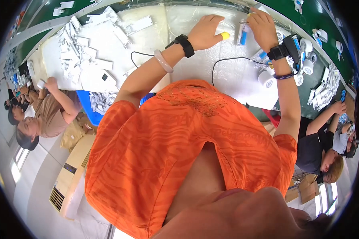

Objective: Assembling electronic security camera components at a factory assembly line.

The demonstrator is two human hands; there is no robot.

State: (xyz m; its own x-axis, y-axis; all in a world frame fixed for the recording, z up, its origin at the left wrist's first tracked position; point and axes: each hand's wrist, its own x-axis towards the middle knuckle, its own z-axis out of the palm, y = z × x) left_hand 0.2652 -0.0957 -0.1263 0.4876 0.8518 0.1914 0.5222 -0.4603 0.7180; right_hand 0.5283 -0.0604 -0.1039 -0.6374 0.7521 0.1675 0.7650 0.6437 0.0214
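Observation:
My left hand (205,32) hovers over the pale work surface (187,67), holding nothing, its fingers stretched out and its thumb apart. A yellow cover (225,36) wraps that thumb tip. My right hand (263,30) reaches to the far side, fingers bent over something hidden beneath them; a bit of yellow shows at the fingertips. Just left of it lies a small white housing with a blue cylindrical cell (242,36) and thin wires at its top end. Several white round-headed units (266,79) with blue parts lie beside my right wrist.
White plastic housings (71,51) are heaped on the left, above a blue bin (89,109) of small white parts. A black cable (213,69) crosses the surface. More white parts (325,87) lie at the right. Other people (48,115) sit at both sides, one (319,147) at right.

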